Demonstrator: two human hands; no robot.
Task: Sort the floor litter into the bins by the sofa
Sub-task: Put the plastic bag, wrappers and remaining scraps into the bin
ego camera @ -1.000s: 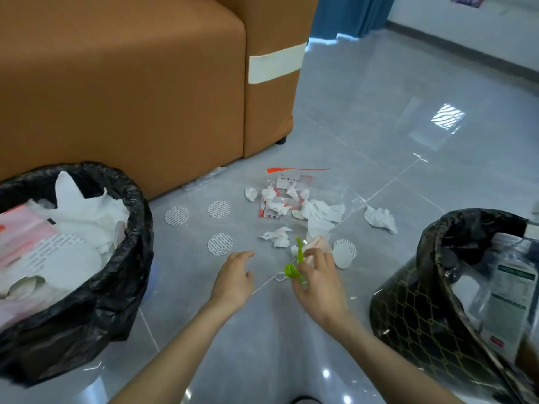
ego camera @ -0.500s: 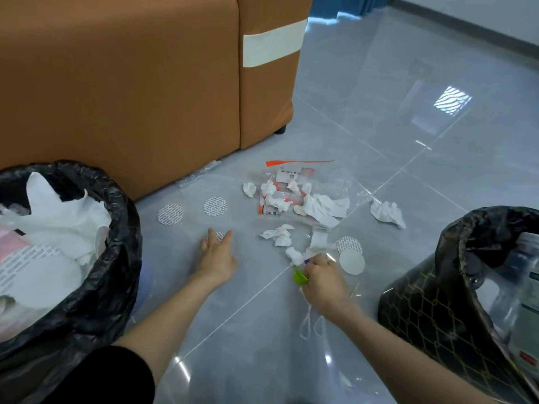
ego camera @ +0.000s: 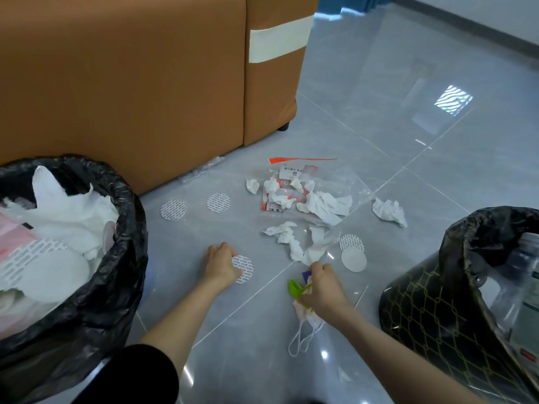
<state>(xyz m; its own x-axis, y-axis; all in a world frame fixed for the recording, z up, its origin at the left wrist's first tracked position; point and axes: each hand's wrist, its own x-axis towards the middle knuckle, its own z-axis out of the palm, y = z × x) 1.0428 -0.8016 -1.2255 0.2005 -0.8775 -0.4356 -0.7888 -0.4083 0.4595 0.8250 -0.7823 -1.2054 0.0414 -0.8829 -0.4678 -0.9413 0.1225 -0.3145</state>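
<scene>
At 9 o'clock a paper-filled black-lined bin (ego camera: 128,228) is standing. The left hand (ego camera: 220,263) is curling its fingers onto a round white printed disc (ego camera: 245,271); whether they are pinching it I cannot tell. The right hand (ego camera: 323,290) is clamping its fingers on a green plastic clip (ego camera: 294,288) and a crumpled white face mask (ego camera: 304,314), whose loops are trailing toward 7 o'clock.

A: How is the left hand (ego camera: 221,265) drawn?
B: Palm down, fingers bent downward, forearm extended forward; whether anything is pinched cannot be told.
A: And the right hand (ego camera: 323,290)?
B: Fingers are curled, gripping a green scrap (ego camera: 293,288).
</scene>
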